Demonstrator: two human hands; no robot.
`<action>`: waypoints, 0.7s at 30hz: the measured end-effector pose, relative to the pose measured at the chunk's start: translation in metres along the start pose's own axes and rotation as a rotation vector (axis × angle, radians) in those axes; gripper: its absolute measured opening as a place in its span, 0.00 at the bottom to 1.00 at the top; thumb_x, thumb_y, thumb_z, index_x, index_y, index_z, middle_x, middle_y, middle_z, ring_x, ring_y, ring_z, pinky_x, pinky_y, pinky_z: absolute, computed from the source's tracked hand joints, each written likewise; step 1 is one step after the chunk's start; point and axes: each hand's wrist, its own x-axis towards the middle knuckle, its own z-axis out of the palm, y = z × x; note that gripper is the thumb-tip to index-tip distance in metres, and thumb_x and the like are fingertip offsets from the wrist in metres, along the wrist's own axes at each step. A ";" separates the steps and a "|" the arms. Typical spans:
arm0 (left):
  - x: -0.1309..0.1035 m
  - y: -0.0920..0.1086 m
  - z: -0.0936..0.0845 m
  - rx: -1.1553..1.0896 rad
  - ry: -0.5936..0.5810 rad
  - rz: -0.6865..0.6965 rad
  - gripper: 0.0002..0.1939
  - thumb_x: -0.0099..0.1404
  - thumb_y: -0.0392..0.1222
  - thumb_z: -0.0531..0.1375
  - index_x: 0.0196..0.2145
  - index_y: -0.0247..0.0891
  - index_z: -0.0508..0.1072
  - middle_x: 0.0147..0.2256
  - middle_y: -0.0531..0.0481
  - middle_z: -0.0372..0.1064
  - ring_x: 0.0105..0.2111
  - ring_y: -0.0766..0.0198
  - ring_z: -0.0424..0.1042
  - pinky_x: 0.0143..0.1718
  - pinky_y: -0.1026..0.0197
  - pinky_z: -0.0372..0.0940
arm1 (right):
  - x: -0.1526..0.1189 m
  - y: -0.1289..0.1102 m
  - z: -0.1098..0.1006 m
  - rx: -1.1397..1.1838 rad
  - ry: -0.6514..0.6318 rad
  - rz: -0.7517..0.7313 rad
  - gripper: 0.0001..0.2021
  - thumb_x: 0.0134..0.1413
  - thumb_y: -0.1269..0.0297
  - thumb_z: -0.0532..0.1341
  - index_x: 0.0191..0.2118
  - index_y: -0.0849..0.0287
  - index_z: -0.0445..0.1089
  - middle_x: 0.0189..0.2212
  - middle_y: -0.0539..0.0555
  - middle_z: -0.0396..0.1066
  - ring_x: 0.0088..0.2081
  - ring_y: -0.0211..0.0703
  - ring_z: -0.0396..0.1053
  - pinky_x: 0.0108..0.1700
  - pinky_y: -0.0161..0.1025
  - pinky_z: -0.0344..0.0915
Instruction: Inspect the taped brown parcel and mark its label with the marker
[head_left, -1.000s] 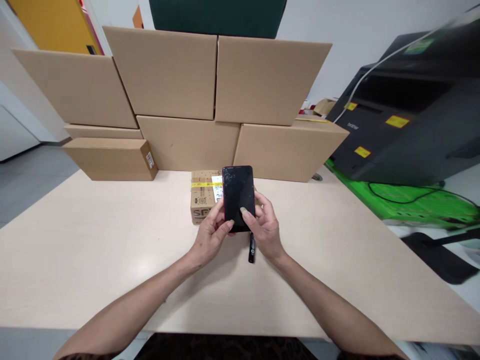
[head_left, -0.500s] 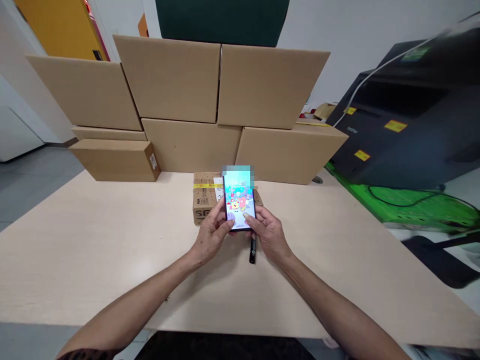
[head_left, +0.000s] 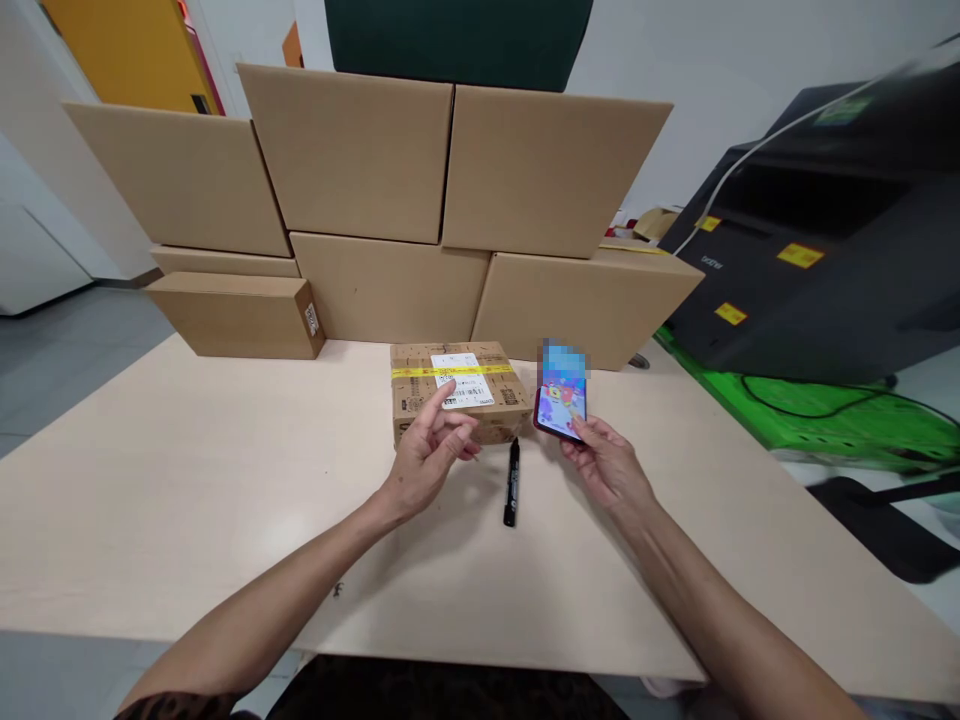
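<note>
In my right hand (head_left: 604, 460) is a smartphone (head_left: 562, 395), gripped by its lower right corner and held to the right of a small cardboard parcel (head_left: 499, 372). Its screen is lit with a colourful cartoon picture, the upper part pixelated. My left hand (head_left: 431, 455) is empty, its fingers apart and partly curled, in front of the parcel's left half. Yellow tape runs across the parcel, and a white shipping label (head_left: 469, 388) is stuck on top. Between my hands a black marker pen (head_left: 512, 485) lies capped on the table.
Large cardboard boxes (head_left: 345, 160) are stacked along the table's back, with a dark green box (head_left: 457, 40) on top. A smaller carton (head_left: 240, 318) stands back left. To the right are a dark printer (head_left: 795, 240) and a green surface (head_left: 735, 410) with a cable.
My left hand has let go of the smartphone. My right hand has carried it to the right, away from the parcel, uncovering the label and the whole marker pen.
</note>
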 end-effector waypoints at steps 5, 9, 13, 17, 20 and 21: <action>0.006 0.001 -0.007 0.030 0.043 0.044 0.38 0.72 0.48 0.68 0.74 0.43 0.61 0.47 0.45 0.80 0.36 0.63 0.83 0.42 0.56 0.80 | 0.018 0.001 -0.017 -0.036 0.115 0.114 0.26 0.26 0.55 0.88 0.24 0.58 0.73 0.23 0.52 0.78 0.18 0.33 0.68 0.18 0.30 0.68; 0.008 0.003 -0.010 0.047 0.058 0.068 0.39 0.73 0.47 0.67 0.75 0.45 0.59 0.47 0.45 0.80 0.36 0.63 0.83 0.41 0.57 0.81 | 0.025 0.005 -0.022 -0.098 0.147 0.219 0.22 0.38 0.64 0.85 0.22 0.60 0.70 0.16 0.53 0.73 0.13 0.32 0.64 0.15 0.27 0.62; 0.008 0.003 -0.010 0.042 0.059 0.083 0.38 0.73 0.47 0.68 0.75 0.45 0.59 0.47 0.45 0.81 0.36 0.64 0.83 0.41 0.58 0.81 | 0.030 0.002 -0.025 -0.159 0.150 0.299 0.23 0.49 0.70 0.81 0.20 0.59 0.66 0.13 0.52 0.70 0.12 0.32 0.65 0.14 0.25 0.60; 0.008 0.003 -0.010 0.029 0.055 0.098 0.36 0.73 0.47 0.68 0.73 0.47 0.62 0.47 0.47 0.81 0.36 0.64 0.84 0.41 0.58 0.81 | 0.032 -0.005 -0.028 -0.236 0.122 0.369 0.20 0.53 0.74 0.78 0.22 0.59 0.67 0.13 0.52 0.70 0.12 0.34 0.66 0.14 0.26 0.62; 0.008 0.007 -0.009 0.032 0.060 0.105 0.35 0.73 0.46 0.68 0.73 0.47 0.63 0.47 0.47 0.81 0.36 0.64 0.84 0.40 0.58 0.82 | 0.031 -0.011 -0.031 -0.285 0.103 0.414 0.18 0.56 0.76 0.77 0.24 0.59 0.68 0.13 0.54 0.72 0.13 0.35 0.67 0.15 0.27 0.64; 0.008 0.008 -0.009 0.033 0.066 0.107 0.34 0.73 0.45 0.68 0.72 0.47 0.64 0.47 0.48 0.81 0.35 0.64 0.84 0.40 0.59 0.82 | 0.030 -0.014 -0.032 -0.298 0.099 0.425 0.18 0.56 0.77 0.76 0.25 0.60 0.69 0.14 0.54 0.73 0.13 0.35 0.68 0.15 0.27 0.66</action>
